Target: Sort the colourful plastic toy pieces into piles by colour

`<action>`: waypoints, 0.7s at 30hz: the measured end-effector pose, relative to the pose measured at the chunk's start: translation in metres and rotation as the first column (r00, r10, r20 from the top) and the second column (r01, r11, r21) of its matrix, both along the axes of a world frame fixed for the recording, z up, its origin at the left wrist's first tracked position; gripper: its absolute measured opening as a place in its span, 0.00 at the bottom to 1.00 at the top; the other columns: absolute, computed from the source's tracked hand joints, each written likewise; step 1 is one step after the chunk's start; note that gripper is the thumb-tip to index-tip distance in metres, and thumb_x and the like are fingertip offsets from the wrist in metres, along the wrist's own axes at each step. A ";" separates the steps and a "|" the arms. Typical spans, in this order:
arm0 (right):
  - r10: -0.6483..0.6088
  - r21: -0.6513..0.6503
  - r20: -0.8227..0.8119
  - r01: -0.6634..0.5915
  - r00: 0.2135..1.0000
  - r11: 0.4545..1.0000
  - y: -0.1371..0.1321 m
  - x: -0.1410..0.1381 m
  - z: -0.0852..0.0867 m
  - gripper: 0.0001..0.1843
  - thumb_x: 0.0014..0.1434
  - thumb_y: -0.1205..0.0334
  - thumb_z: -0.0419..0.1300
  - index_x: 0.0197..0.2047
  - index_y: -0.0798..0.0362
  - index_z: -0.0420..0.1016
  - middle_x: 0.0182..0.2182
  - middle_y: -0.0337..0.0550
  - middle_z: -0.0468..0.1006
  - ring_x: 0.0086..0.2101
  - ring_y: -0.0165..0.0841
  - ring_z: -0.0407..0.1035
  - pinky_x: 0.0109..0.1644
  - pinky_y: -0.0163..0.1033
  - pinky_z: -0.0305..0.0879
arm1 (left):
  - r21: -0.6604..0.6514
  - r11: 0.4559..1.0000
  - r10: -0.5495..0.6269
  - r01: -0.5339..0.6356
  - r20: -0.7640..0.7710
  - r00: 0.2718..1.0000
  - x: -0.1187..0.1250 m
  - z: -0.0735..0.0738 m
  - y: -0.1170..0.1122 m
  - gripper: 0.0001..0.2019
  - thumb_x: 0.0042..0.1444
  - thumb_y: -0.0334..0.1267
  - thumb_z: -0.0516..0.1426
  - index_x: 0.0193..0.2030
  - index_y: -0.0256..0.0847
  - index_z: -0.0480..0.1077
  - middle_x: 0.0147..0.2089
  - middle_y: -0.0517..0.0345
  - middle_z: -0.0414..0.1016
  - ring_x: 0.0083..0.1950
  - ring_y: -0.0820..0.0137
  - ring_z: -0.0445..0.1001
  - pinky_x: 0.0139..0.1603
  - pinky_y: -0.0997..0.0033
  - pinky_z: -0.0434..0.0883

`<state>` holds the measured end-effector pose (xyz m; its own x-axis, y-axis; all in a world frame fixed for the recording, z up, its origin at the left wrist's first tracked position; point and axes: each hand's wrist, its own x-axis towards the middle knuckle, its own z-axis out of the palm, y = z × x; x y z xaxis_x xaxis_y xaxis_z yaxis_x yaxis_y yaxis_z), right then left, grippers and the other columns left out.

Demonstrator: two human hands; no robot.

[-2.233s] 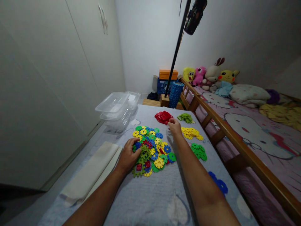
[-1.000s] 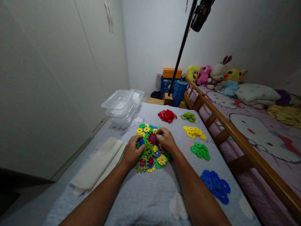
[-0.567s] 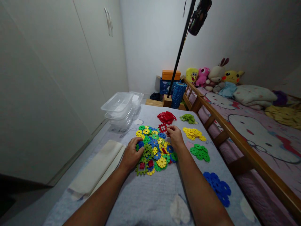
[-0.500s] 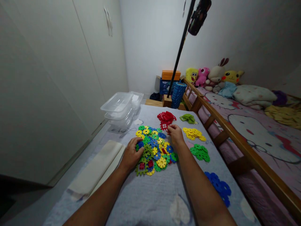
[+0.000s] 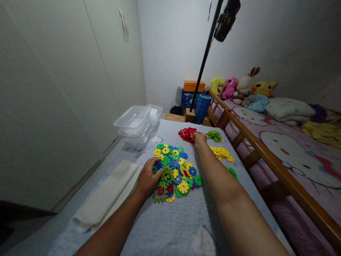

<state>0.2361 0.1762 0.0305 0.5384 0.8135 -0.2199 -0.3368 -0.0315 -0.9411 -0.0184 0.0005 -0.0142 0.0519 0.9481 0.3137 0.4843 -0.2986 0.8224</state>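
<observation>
A mixed pile of coloured plastic interlocking pieces point(image 5: 178, 166) lies on a pale blue blanket point(image 5: 170, 220). My left hand point(image 5: 147, 179) rests on the pile's left edge, its fingers curled over a blue piece and a green grid piece. My right hand point(image 5: 199, 138) is stretched far forward, fingers pinched on a red piece at the right edge of the red pile point(image 5: 185, 133). Sorted piles lie to the right: light green point(image 5: 214, 135), yellow point(image 5: 221, 153) and dark green point(image 5: 232, 171), the last partly hidden by my right arm.
Clear plastic containers point(image 5: 133, 122) are stacked at the back left. A folded white cloth point(image 5: 106, 193) lies left of my left arm. A wooden bed rail point(image 5: 266, 156) runs along the right. A black pole point(image 5: 204, 67) rises behind the blanket, beside a blue stack point(image 5: 201, 108).
My right hand pinched a red grid piece out of the mixed pile and carried it forward to the red pile. My left hand stayed on the pile's left edge.
</observation>
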 end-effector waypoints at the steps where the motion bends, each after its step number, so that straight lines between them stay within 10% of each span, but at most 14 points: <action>1: 0.004 0.004 -0.006 -0.004 1.000 1.000 0.000 0.000 0.000 0.15 0.46 0.77 0.62 0.31 0.51 0.61 0.18 0.28 0.70 0.19 0.24 0.70 0.21 0.25 0.68 | -0.003 1.000 -0.001 0.001 0.001 1.000 0.000 0.000 0.000 0.16 0.54 0.37 0.56 0.51 0.42 0.70 0.54 0.50 0.73 0.59 0.59 0.71 0.65 0.52 0.66; 16: 0.244 0.012 0.134 -0.248 0.960 0.969 -0.097 0.000 -0.016 0.13 0.39 0.64 0.63 0.33 0.52 0.72 0.26 0.36 0.77 0.23 0.26 0.68 0.24 0.30 0.63 | 0.014 1.000 0.020 -0.020 0.017 1.000 0.000 0.002 -0.001 0.16 0.53 0.38 0.56 0.49 0.42 0.71 0.53 0.50 0.74 0.58 0.59 0.72 0.65 0.53 0.67; 21: 0.501 -0.049 0.390 -0.525 0.773 0.849 -0.124 -0.013 -0.020 0.10 0.43 0.60 0.63 0.31 0.53 0.74 0.21 0.32 0.71 0.21 0.26 0.61 0.24 0.31 0.54 | -0.006 0.997 0.079 -0.079 0.090 0.993 -0.002 0.003 -0.002 0.15 0.54 0.37 0.54 0.49 0.41 0.71 0.51 0.51 0.74 0.57 0.61 0.73 0.63 0.55 0.68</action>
